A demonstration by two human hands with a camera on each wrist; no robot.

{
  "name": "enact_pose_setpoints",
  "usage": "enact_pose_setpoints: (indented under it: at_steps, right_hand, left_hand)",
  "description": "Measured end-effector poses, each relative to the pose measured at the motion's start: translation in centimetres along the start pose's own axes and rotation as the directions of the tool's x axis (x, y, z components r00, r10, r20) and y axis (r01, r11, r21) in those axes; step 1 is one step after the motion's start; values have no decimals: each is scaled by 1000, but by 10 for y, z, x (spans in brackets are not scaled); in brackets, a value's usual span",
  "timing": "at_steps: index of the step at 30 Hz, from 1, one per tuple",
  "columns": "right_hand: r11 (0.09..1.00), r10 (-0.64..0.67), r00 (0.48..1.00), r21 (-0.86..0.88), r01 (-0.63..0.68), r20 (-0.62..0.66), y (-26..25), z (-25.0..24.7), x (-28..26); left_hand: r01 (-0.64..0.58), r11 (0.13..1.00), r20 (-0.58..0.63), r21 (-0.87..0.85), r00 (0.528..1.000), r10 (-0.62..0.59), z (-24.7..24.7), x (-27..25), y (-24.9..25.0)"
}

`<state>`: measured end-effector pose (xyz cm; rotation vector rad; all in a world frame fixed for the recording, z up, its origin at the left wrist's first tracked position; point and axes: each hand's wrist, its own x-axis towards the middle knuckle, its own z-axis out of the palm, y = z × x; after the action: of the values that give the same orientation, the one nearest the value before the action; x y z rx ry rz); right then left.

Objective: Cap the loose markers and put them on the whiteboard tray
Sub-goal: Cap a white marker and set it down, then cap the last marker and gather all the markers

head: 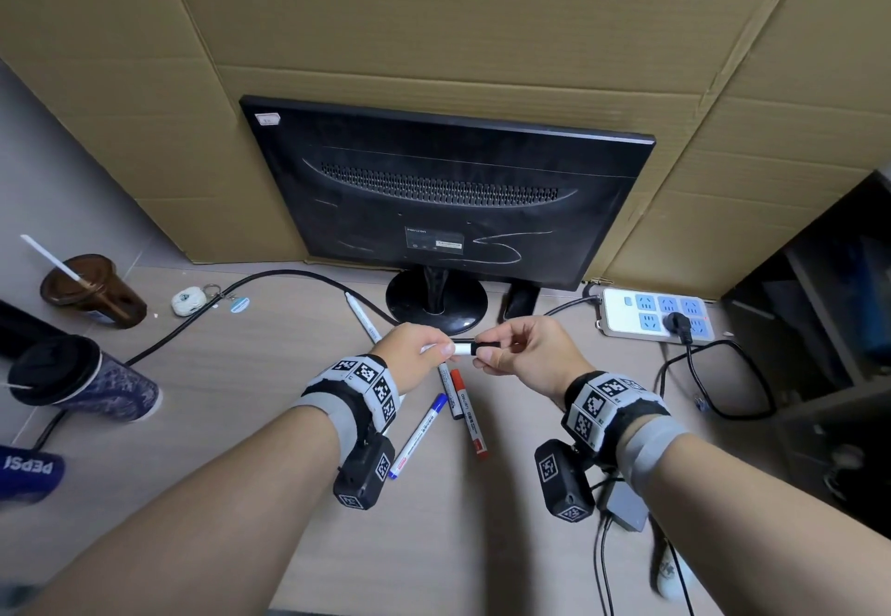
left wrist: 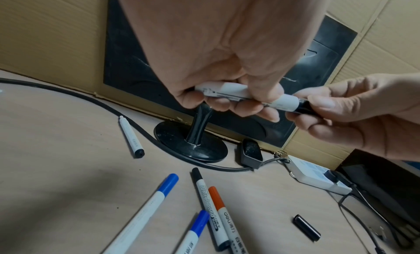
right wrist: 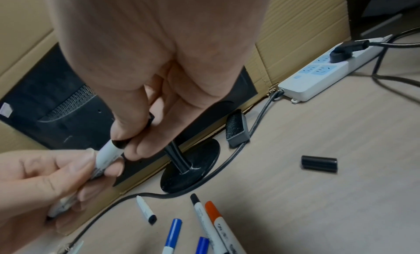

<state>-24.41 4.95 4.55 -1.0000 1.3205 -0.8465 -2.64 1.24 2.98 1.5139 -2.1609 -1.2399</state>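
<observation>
- the left hand [head: 418,350] wraps its fingers round the white marker [left wrist: 250,96], holding the barrel level and steady so the end faces the other hand.
- the right hand [head: 523,350] pinches the black cap [left wrist: 303,108] at the marker's end, probably to press it home.
- capped markers [left wrist: 204,204] and a spare cap [right wrist: 319,163] lie on the desk [head: 241,374] below; no whiteboard tray shows.

Marker [left wrist: 250,96] tip hidden inside black cap [left wrist: 303,107].
</observation>
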Motion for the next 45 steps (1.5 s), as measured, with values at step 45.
enact_pose_setpoints:
  at_steps: [45]
  right_hand:
    - [425,239,696,-571,-702,-677,97,-15,57]
  left_hand:
    - [701,693,-359,-170,611,-706,-14,85,-124]
